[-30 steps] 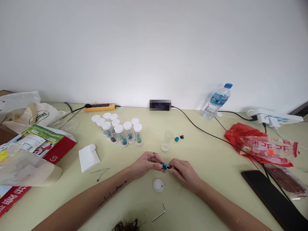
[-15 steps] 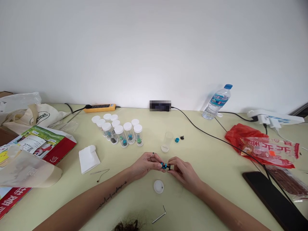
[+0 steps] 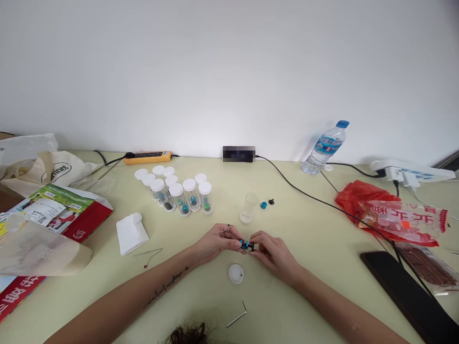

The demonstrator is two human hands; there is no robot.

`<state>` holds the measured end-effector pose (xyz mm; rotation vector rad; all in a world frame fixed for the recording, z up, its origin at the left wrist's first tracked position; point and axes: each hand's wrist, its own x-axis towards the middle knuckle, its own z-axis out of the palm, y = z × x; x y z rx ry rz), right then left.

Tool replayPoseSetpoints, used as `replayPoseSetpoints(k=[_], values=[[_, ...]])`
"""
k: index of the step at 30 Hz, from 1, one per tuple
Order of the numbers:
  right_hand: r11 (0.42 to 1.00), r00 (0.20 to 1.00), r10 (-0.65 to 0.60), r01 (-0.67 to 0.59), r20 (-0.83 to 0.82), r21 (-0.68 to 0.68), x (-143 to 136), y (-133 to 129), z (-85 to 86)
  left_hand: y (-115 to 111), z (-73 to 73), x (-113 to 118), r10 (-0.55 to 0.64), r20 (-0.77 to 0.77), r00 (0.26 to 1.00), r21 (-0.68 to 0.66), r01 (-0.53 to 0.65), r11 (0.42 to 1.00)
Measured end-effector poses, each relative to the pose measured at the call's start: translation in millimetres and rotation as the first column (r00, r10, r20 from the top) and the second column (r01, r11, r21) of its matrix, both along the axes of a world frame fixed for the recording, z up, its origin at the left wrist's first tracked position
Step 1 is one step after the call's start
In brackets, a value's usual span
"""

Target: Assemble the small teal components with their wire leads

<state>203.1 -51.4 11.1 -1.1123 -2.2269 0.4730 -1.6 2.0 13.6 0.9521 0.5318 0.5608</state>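
My left hand pinches a small blue and black part between thumb and fingers. A thin bent wire with a dark tip also lies across that hand. From the other side, my right hand grips the black end of the same part. Just below the hands is a round white lid with a tiny dark piece in it. Above them stands an open clear tube. To its right are a small blue piece and a black piece.
Several white-capped tubes stand at centre left, near a white tissue packet and thin metal tools. A hex key lies near the front. A bottle, red bag and black phone are right.
The view has shifted slightly, so the table items appear a little higher. Both hands keep the same hold on the small part.
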Motion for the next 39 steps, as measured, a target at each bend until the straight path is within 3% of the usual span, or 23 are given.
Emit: replayPoseSetpoints(k=[17,22,27,39], values=[[0.999,1.000,-0.014,0.015,0.017,-0.036,-0.9,-4.3,1.4,-3.0,0.2,-2.5,-0.022,-0.026,0.999,0.076,0.024,0.997],[0.991,0.996,-0.084,0.083,-0.010,-0.101,-2.7,-4.7,3.5,-3.6,-0.4,-1.9,0.002,-0.009,1.000,0.057,-0.001,0.998],[0.993,0.994,-0.097,0.094,-0.047,-0.072,-4.2,-3.8,4.2,-4.5,-1.4,-0.3,0.027,0.004,1.000,0.063,-0.027,0.998],[0.994,0.996,-0.067,0.071,0.057,-0.084,-3.1,-1.9,2.7,-6.5,-2.7,1.7,0.042,-0.007,0.999,0.110,-0.041,0.993]])
